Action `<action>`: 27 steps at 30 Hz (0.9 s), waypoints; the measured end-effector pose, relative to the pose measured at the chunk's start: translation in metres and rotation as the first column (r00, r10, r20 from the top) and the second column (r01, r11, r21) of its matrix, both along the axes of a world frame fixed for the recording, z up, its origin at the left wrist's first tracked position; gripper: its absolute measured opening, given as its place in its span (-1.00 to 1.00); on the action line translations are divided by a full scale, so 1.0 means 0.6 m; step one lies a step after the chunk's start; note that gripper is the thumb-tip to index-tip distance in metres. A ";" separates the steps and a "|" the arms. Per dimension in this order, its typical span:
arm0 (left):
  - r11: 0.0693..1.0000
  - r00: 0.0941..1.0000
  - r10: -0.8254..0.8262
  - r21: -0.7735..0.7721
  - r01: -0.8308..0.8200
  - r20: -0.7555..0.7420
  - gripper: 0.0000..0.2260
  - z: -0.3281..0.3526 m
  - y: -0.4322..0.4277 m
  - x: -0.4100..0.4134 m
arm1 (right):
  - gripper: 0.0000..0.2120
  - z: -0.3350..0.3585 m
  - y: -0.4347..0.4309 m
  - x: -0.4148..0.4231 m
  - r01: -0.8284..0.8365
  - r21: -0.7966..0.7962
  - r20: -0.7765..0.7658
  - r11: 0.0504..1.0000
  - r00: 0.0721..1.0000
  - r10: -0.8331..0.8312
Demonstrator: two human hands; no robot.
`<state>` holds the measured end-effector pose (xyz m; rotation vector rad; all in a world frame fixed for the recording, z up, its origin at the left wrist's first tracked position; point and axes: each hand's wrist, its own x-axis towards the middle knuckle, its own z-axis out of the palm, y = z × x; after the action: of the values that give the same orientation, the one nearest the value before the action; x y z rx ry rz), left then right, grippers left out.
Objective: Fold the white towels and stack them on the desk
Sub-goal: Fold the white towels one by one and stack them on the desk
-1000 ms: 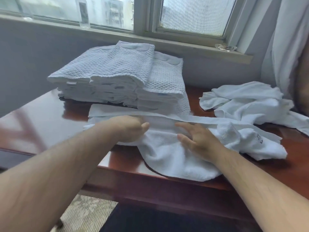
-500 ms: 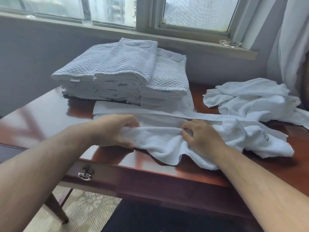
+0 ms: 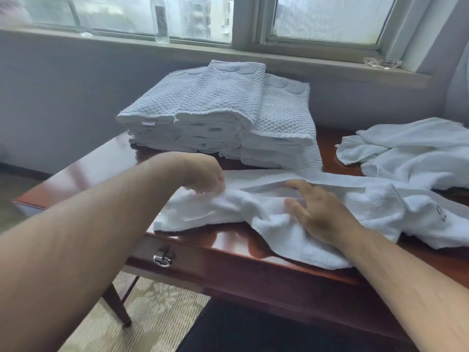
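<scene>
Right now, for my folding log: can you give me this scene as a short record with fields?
surface: wooden desk
in work: white terry towel, crumpled, partly hanging over the desk's front edge
left hand: fingers curled down, seems to pinch the towel's left part (blurred)
right hand: flat, fingers spread, pressing the towel's middle
done: stack of folded waffle-weave towels, at the back
waiting: unfolded white towels, heaped at the right
</scene>
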<state>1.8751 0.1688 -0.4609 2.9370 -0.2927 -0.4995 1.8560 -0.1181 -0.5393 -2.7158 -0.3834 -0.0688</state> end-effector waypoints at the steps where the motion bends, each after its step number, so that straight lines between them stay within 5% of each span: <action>1: 0.999 0.999 0.009 0.033 -0.010 0.032 -0.81 0.000 -0.006 -0.002 | -0.55 -0.001 -0.001 0.001 0.009 0.000 0.002 1.000 1.000 -0.009; 7: 0.995 1.000 -0.002 -0.095 0.001 -0.010 -0.59 -0.041 -0.019 -0.013 | -0.40 -0.003 0.002 0.009 -0.077 -0.233 0.000 0.969 0.997 0.079; 12: 0.901 0.965 -0.022 -0.413 0.133 0.262 -0.51 -0.074 0.004 -0.026 | -0.43 -0.002 -0.005 0.000 -0.125 -0.194 -0.002 0.973 0.992 0.127; 15: 0.919 0.909 -0.182 -0.264 0.293 0.375 -0.59 -0.082 0.024 -0.030 | -0.59 0.001 -0.004 -0.003 -0.112 -0.104 0.032 0.988 0.993 0.116; 18: 0.940 0.894 -0.132 -0.233 0.251 0.428 -0.89 -0.078 0.028 -0.028 | -0.63 0.001 0.004 0.001 -0.097 -0.155 0.047 0.983 0.993 0.106; 21: 0.937 0.913 -0.027 -0.308 0.164 0.407 -0.68 -0.062 0.030 -0.023 | -0.65 0.000 0.013 0.004 -0.089 -0.148 0.061 0.985 0.993 0.099; 24: 0.902 0.975 0.096 -0.432 0.001 0.202 -0.57 -0.041 0.030 -0.025 | -0.70 -0.001 0.015 0.005 -0.092 -0.135 0.067 0.987 0.993 0.102; 27: 0.968 0.976 0.139 -0.230 -0.099 0.169 -0.47 -0.031 0.021 -0.021 | -0.68 0.000 0.012 0.004 -0.089 -0.102 0.050 0.991 0.994 0.094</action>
<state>1.8626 0.1813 -0.4795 2.7643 -0.1767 -0.1655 1.8586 -0.1106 -0.5393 -2.7944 -0.5408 -0.1009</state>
